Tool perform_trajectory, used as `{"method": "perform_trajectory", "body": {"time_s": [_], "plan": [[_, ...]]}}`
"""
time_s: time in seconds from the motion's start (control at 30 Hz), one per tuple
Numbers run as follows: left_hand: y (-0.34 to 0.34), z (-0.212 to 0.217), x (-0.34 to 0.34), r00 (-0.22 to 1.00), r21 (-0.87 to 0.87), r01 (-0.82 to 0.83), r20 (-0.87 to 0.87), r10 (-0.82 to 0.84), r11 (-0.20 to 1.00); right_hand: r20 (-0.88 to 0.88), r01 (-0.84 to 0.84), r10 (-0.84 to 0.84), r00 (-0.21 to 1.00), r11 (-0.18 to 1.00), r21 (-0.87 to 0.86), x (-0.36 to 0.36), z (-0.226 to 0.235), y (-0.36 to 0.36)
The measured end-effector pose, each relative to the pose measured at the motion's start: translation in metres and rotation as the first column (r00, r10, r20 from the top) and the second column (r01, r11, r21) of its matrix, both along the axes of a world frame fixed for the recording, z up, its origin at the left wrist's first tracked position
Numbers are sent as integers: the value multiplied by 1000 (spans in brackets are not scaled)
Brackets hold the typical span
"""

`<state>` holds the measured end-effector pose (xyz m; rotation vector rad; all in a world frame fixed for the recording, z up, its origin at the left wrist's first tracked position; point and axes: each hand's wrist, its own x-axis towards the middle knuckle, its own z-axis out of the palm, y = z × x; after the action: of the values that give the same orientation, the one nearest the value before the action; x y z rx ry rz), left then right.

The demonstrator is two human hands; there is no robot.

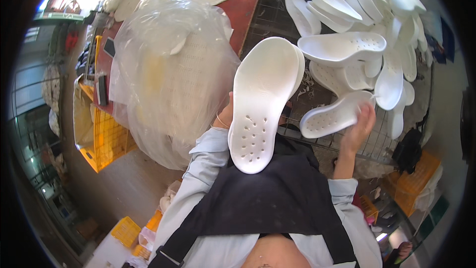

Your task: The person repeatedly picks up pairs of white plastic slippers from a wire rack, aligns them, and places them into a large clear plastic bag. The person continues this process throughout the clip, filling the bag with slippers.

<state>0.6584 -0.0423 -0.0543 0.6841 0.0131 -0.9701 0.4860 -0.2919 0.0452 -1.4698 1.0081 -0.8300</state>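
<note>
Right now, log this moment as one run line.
left hand: mostly hidden, holding stacked white insoles | right hand: blurred, at unperforated end of single insole | right: insole pile | left: clear plastic bag

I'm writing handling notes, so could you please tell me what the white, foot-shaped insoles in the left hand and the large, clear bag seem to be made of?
White, foot-shaped insoles: probably moulded foam, smooth and matte, judging by their thick, even white bodies; rubber is possible.
Large, clear bag: apparently thin, glossy plastic film, shown by its crinkles and bright highlights.
</note>
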Motion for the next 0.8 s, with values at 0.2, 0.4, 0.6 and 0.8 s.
{"method": "perform_trajectory", "body": {"time_s": [0.2,0.4,0.6,0.8], "plan": [[14,5,31,984,-30,-166,-62,164,986,-145,-6,46,988,965,261,-92,-130,19],[88,17,47,945,-8,-324,-58,323,946,-138,169,-114,984,839,517,-64,-116,57],[143,6,51,897,6,-440,-46,440,898,-28,229,-314,949,625,746,-23,-138,41],[198,43,62,858,187,-513,115,500,838,239,-439,380,894,632,638,70,-63,101]]}}
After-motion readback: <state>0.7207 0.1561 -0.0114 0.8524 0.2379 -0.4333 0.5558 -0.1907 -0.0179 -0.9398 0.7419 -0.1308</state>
